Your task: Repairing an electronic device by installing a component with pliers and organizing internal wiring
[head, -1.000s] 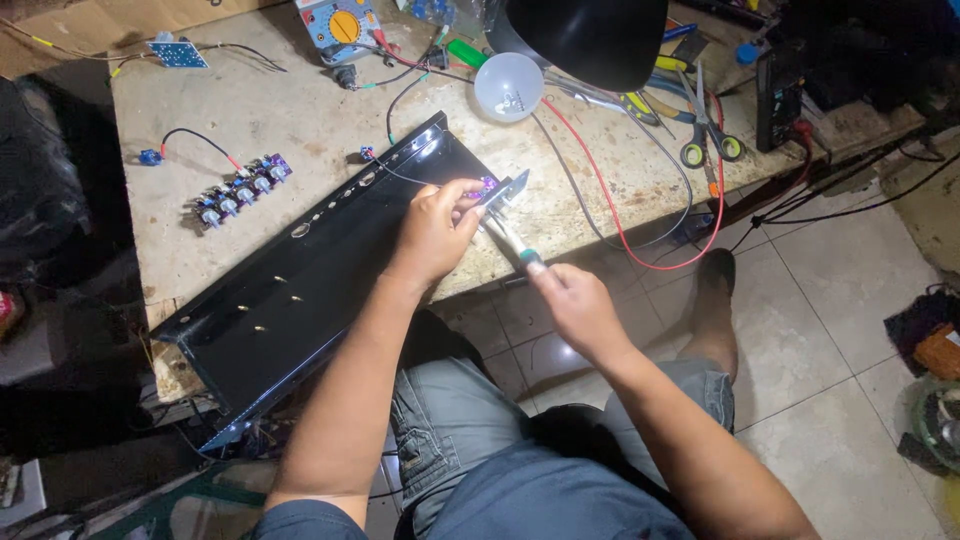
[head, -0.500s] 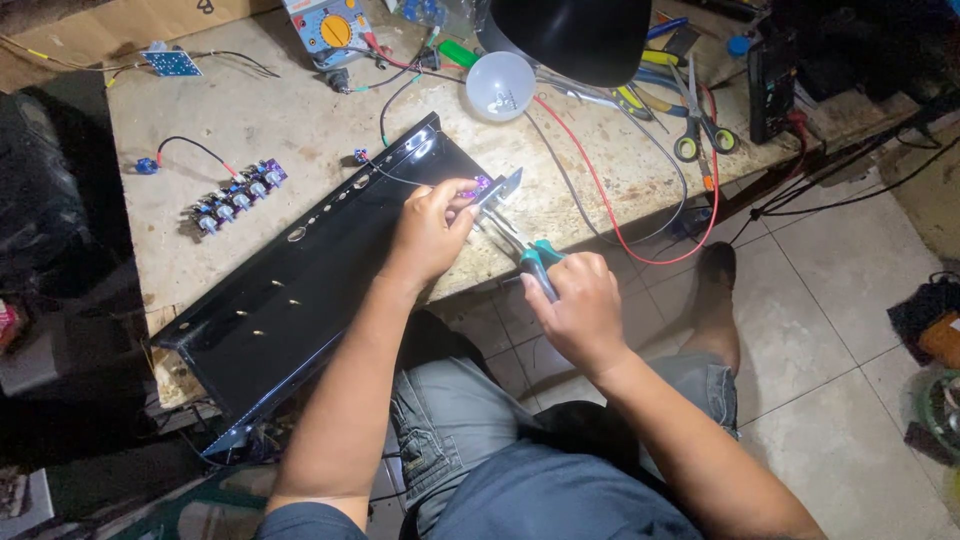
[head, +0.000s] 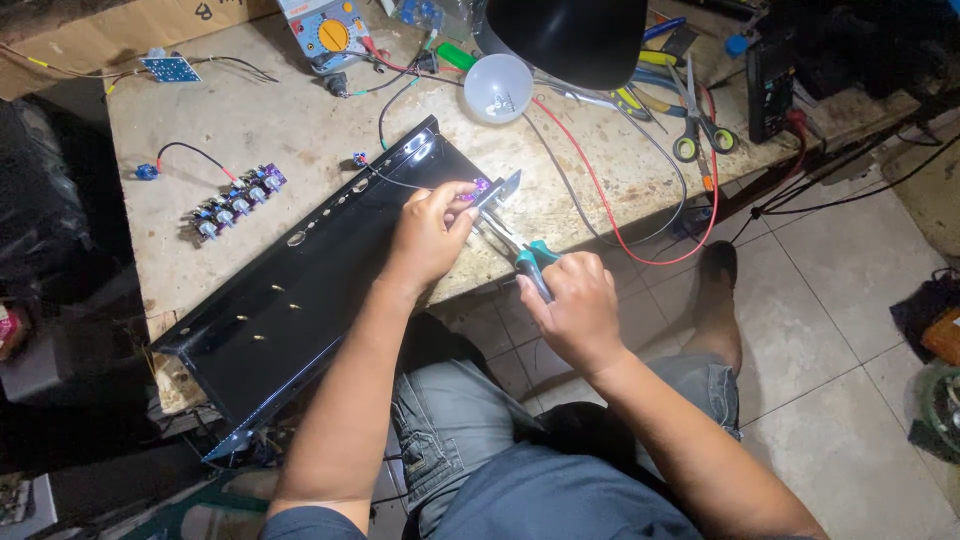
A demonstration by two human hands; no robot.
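black metal panel (head: 300,290), teal-handled pliers (head: 520,255), white bulb (head: 498,88), red wire (head: 610,205).

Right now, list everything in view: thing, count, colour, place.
metal chassis panel: one, black, lying slantwise over the workbench's front edge
pliers: one, teal handles, in the right hand, nose at the panel's end
small purple part: one, at the left fingertips
row of knobbed parts: one, purple and silver, left of the panel
multimeter: one, grey with yellow dial, back of bench
light bulb: one, white, beside the lamp
lamp shade: one, black, top
red wire: one, looping across the bench
scissors: one, right side
workbench: one, pale
left hand: pinching the part
right hand: grip closed on the pliers
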